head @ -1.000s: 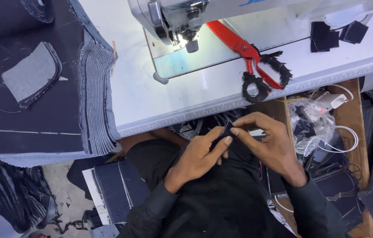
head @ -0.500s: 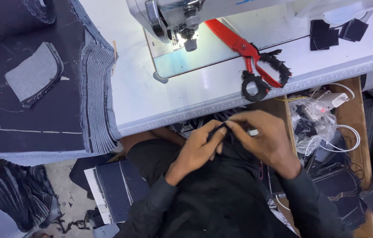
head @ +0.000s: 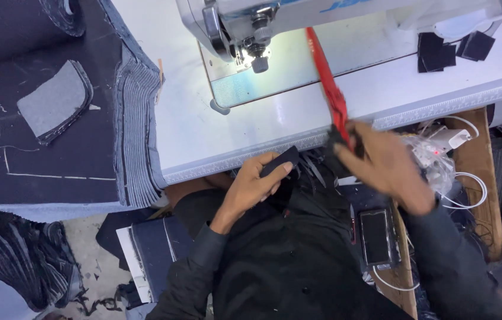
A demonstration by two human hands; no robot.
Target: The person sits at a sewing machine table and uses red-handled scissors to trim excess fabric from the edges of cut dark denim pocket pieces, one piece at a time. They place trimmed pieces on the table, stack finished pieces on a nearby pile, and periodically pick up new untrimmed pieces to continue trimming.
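My left hand (head: 257, 184) pinches a small dark fabric strip (head: 280, 161) just below the white table's front edge. My right hand (head: 381, 163), blurred by motion, grips the black handles of the red scissors (head: 329, 89), whose closed blades point up toward the sewing machine head (head: 245, 26). The needle area (head: 258, 59) is lit from above, with nothing under it. Black cloth covers my lap (head: 304, 237) beneath both hands.
A thick stack of dark denim panels (head: 61, 112) with a grey pocket piece (head: 52, 104) lies left of the machine. Small black fabric pieces (head: 440, 50) sit at the back right. A wooden tray (head: 470, 172) with cables and a phone (head: 375, 237) lies on the right.
My right hand left the fabric, reached up and took the scissors, which swung from lying diagonally to pointing up the table. My left hand keeps the strip.
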